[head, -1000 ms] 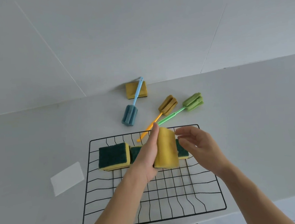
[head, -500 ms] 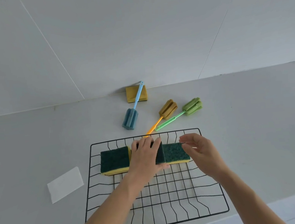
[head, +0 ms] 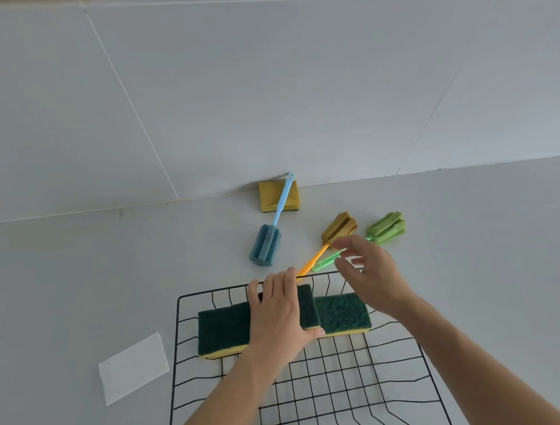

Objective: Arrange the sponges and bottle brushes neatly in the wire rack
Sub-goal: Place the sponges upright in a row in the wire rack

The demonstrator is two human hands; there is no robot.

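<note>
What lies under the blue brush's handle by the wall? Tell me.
A yellow sponge lies under the blue brush, whose handle crosses it on a slant. The strip of sponge beneath the handle is covered, and its underside cannot be seen.

The flat left hand (head: 280, 314) covers most of the middle green-topped yellow sponge (head: 308, 306) in the black wire rack (head: 180, 322), whose near edge the picture's bottom cuts off. The spread right hand (head: 369, 279) hides part of the green plastic bottle brush (head: 386, 227) handle beyond the rack's far edge. The blue bottle brush (head: 265, 244) handle crosses the yellow sponge (head: 270, 196) at the counter's back edge.
</note>
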